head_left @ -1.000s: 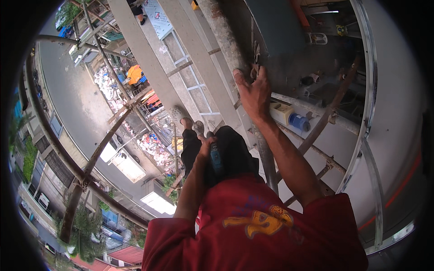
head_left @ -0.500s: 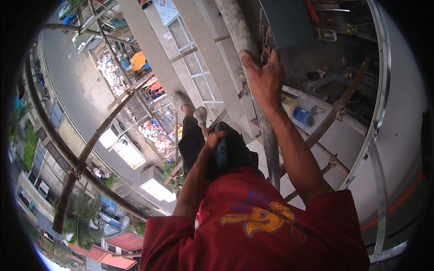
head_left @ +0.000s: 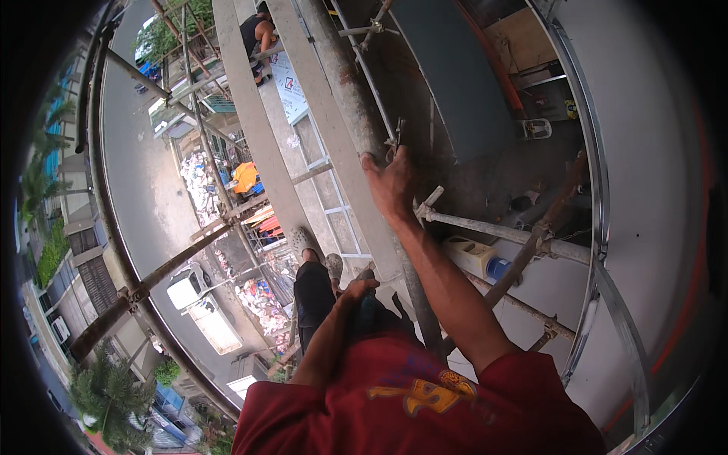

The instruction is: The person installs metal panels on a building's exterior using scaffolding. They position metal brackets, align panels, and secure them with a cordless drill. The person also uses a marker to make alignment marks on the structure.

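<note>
My left hand (head_left: 358,292) is closed round a teal power drill (head_left: 367,311) in front of my lap; the hand hides part of it. My right hand (head_left: 390,182) reaches forward and grips a thick, worn scaffold pole (head_left: 345,76), its thumb on the pole's left side. A rusty clamp (head_left: 395,135) sits at the fingertips of that hand. Below, my shoes (head_left: 303,241) stand on grey scaffold planks (head_left: 265,144), near a light metal frame (head_left: 334,208).
Another person (head_left: 258,34) crouches at the far end of the planks, beside a printed sheet (head_left: 288,87). Crossing poles (head_left: 182,258) stand at the left, above a street with a white truck (head_left: 208,311). At the right are a dark panel (head_left: 455,76), more poles (head_left: 508,235) and a yellowish container (head_left: 466,256).
The view has shifted, bringing the other person and more of the far planks into sight. My right hand remains on the pole by the clamp. My left hand keeps hold of the drill.
</note>
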Demonstrator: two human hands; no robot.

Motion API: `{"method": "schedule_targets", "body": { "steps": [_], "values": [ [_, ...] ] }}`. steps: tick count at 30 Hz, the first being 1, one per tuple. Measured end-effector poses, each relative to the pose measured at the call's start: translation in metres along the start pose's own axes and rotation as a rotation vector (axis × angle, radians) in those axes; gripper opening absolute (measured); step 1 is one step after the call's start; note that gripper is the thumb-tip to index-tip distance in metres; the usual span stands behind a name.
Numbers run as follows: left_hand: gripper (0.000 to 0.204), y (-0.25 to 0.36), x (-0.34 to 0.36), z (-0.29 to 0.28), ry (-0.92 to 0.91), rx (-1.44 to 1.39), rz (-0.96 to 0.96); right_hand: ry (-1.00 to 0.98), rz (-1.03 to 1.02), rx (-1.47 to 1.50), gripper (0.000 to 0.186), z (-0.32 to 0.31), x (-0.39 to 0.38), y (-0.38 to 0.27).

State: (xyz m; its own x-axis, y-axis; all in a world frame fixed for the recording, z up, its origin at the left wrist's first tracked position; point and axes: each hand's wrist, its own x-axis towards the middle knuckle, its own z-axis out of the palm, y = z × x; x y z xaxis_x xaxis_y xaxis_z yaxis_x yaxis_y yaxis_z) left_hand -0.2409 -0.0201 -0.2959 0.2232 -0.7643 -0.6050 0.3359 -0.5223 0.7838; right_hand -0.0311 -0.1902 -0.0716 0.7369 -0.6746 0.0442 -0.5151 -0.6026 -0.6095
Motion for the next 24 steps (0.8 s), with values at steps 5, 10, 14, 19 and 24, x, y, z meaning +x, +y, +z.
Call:
{"method": "schedule_targets", "body": {
  "steps": [5, 10, 14, 19, 24],
  "values": [
    [0.025, 0.011, 0.013, 0.008, -0.067, -0.706, -0.463, 0.011, -0.015, -0.094, 0.045, -0.005, -0.003, -0.004],
    [0.035, -0.016, 0.033, 0.014, -0.152, -0.536, -0.557, -0.1, 0.07, 0.02, 0.05, -0.004, -0.005, -0.001],
    [0.035, -0.013, 0.037, 0.013, -0.171, -0.449, -0.541, -0.045, -0.024, 0.017, 0.052, 0.0, -0.008, 0.008],
    [0.034, -0.001, 0.05, 0.026, -0.194, -0.371, -0.473, -0.048, -0.027, 0.069, 0.049, -0.006, -0.007, 0.013],
    [0.034, 0.019, 0.07, 0.029, -0.159, -0.307, -0.397, 0.013, -0.108, 0.217, 0.051, -0.003, -0.019, 0.032]
  ]
}}
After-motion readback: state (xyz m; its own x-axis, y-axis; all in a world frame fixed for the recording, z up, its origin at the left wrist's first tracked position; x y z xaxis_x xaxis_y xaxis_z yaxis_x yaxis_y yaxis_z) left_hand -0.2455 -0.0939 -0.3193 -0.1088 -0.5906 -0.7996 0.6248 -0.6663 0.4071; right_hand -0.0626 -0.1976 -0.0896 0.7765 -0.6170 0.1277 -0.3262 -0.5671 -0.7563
